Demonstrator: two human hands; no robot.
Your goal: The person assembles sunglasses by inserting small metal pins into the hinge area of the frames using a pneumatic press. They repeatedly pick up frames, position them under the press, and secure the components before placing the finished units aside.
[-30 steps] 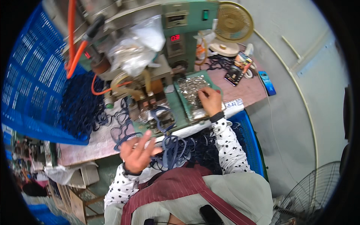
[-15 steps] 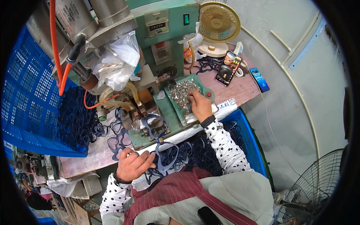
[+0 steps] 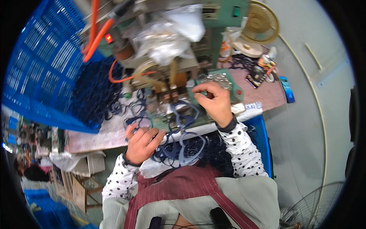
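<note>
My left hand [image 3: 143,145] is at the table's front edge with fingers curled; whatever they hold, if anything, is hidden. Right of it, a blue eyeglass frame [image 3: 185,147] sits at the machine, one rim by its jaws and the other hanging over the front edge. My right hand [image 3: 215,101] is raised between the machine's jaws [image 3: 167,93] and a green tray [image 3: 237,86] of small shiny metal parts [image 3: 216,78]. Its thumb and forefinger close in a pinch; what lies between them is too small to make out.
A tilted blue crate [image 3: 42,76] and a heap of dark blue frames [image 3: 93,91] stand left. More frames fill a blue bin [image 3: 263,137] below the front edge. Orange hoses [image 3: 97,40] hang overhead. Right are a fan [image 3: 261,22], a phone [image 3: 260,72] and a blue device [image 3: 286,89].
My right hand has lifted out of the metal parts and moved left toward the machine's jaws, fingers pinched. The whole view has shifted. A red light now shows on the machine.
</note>
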